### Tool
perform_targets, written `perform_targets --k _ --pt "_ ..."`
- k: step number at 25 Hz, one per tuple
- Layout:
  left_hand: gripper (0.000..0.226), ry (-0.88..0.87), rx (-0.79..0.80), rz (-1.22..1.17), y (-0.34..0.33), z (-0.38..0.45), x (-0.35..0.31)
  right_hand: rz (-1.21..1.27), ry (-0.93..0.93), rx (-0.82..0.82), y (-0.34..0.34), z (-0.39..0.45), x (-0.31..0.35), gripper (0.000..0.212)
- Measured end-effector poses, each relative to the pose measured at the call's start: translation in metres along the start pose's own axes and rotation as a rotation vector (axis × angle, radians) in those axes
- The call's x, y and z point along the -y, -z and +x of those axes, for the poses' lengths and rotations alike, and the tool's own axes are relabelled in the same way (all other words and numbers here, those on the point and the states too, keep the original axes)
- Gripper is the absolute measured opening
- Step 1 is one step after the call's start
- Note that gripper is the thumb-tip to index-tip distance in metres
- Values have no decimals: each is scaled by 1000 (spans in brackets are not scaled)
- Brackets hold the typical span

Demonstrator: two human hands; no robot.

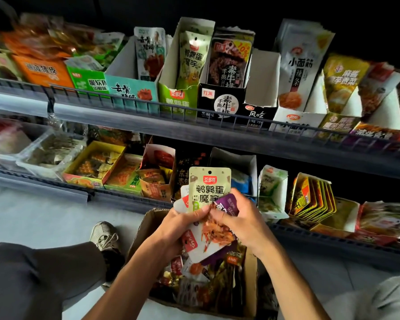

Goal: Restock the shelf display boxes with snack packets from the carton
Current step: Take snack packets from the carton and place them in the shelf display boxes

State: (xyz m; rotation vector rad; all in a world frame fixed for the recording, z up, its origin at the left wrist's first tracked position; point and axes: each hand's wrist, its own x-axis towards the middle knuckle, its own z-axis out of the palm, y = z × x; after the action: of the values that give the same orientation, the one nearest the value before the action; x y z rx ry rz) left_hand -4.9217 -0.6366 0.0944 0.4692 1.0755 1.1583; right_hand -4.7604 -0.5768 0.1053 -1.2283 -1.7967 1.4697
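Note:
My left hand [183, 221] grips a bundle of snack packets above the brown carton [146, 227]. A pale green packet [209, 185] stands upright at the front of the bundle, with a white packet [208, 236] showing orange strips below it. My right hand [238, 218] pinches a purple packet [226, 204] at the bundle's right side. The carton on the floor holds several mixed packets [206, 280]. On the upper shelf a green display box [178, 98] holds matching pale green packets [191, 58].
Two wire-fronted shelves [194, 116] carry many display boxes, among them a black box [219, 100], a nearly empty one [261, 88] and a white box [293, 118]. The lower shelf [333, 236] has more boxes. My leg and shoe [104, 234] rest left of the carton.

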Motion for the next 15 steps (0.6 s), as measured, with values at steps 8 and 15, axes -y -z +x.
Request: perform_targets --k 8,15 --pt "28 -15 -124 74 -11 2 -19 189 -99 12 18 6 16 36" --pt "30 -80 -86 -33 -39 14 -51 130 -3 -269 51 5 56 13"
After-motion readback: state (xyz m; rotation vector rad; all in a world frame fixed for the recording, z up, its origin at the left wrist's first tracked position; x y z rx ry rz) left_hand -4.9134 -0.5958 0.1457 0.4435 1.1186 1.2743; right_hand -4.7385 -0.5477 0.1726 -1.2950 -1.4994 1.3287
